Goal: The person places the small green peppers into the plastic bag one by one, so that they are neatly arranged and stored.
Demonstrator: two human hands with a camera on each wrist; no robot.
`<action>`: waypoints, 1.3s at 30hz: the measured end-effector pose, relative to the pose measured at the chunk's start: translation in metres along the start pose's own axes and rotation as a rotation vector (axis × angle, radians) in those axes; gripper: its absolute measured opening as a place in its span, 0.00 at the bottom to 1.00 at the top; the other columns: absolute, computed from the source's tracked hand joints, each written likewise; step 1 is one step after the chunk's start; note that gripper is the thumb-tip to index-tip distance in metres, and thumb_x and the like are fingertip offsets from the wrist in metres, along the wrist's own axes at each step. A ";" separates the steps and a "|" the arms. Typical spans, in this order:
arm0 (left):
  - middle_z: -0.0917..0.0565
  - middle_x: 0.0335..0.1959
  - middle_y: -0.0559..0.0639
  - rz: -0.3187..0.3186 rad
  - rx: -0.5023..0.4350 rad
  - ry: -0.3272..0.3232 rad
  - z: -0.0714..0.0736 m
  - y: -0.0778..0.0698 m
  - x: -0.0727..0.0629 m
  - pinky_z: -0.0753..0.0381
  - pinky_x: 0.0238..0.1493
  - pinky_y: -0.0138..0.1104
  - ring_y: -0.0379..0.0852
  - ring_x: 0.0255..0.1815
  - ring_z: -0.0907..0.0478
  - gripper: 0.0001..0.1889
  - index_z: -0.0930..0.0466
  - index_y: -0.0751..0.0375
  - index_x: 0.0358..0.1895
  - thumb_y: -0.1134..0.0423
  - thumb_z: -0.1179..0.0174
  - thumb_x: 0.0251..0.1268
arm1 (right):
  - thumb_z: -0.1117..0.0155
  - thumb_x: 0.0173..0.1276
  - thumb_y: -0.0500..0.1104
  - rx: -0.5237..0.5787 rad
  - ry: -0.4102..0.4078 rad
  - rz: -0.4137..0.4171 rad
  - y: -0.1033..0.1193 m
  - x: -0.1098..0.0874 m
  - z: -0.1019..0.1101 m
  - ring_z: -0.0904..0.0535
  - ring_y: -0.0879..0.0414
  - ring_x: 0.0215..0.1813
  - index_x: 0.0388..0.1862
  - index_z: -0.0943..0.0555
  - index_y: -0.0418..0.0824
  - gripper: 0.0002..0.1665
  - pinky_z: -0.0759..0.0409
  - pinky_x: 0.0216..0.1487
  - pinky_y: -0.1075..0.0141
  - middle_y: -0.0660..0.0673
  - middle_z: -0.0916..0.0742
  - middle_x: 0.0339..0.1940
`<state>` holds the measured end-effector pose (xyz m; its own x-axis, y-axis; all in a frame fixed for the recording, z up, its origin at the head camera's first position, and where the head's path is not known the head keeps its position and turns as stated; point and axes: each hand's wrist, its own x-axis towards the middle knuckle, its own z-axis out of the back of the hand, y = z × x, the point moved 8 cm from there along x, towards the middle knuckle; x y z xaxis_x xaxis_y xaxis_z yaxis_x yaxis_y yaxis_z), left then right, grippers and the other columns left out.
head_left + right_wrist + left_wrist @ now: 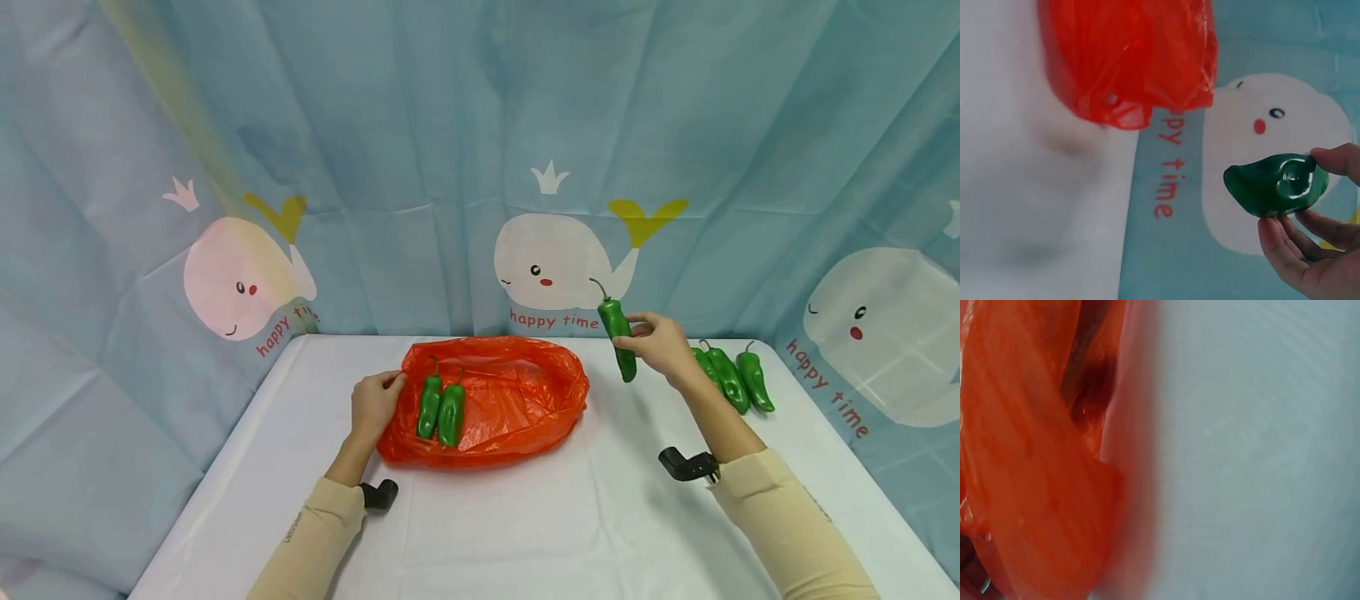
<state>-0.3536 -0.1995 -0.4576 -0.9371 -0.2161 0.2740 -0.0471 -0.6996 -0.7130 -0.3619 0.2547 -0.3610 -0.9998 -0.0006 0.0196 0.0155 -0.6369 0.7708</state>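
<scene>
My right hand (660, 343) pinches a green pepper (617, 333) between thumb and fingers, held above the table with its stem pointing up. The right wrist view shows the same pepper (1275, 184) from its blunt end. An opened red plastic bag (502, 408) lies on the table with its mouth spread wide. Two green peppers (441, 414) lie side by side in its left part. At the bag's left rim, my left hand (375, 407) pinches the plastic edge; red film (1035, 456) fills the left of its wrist view.
Behind my right forearm, several more green peppers (726, 379) lie at the table's far right corner, one partly hidden. The white table (525, 533) meets a blue curtain (420, 167) printed with whales at its back and sides.
</scene>
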 end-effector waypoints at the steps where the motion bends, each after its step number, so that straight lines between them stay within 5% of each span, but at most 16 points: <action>1: 0.12 0.44 0.63 0.001 0.000 0.000 0.000 0.000 0.000 0.17 0.52 0.50 0.60 0.47 0.16 0.16 0.15 0.67 0.49 0.59 0.42 0.69 | 0.35 0.66 0.45 0.005 -0.001 0.010 0.004 0.000 -0.001 0.24 0.33 0.59 0.70 0.34 0.30 0.38 0.20 0.57 0.44 0.25 0.23 0.59; 26: 0.12 0.43 0.62 -0.006 0.008 0.004 0.001 0.000 0.000 0.17 0.51 0.50 0.60 0.47 0.16 0.16 0.14 0.66 0.48 0.57 0.41 0.69 | 0.33 0.63 0.42 0.068 0.056 0.126 0.062 0.005 -0.047 0.20 0.36 0.57 0.66 0.31 0.31 0.34 0.19 0.57 0.46 0.28 0.19 0.54; 39: 0.12 0.43 0.63 -0.006 -0.001 0.005 0.001 0.000 0.001 0.17 0.51 0.50 0.61 0.47 0.16 0.16 0.14 0.67 0.48 0.58 0.41 0.69 | 0.31 0.61 0.44 0.077 0.111 0.111 0.079 0.002 -0.084 0.21 0.40 0.55 0.65 0.28 0.36 0.34 0.17 0.54 0.50 0.33 0.18 0.52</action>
<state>-0.3540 -0.2007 -0.4567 -0.9385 -0.2085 0.2752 -0.0533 -0.7000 -0.7121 -0.3640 0.1396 -0.3535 -0.9871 -0.1549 0.0402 0.1222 -0.5675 0.8143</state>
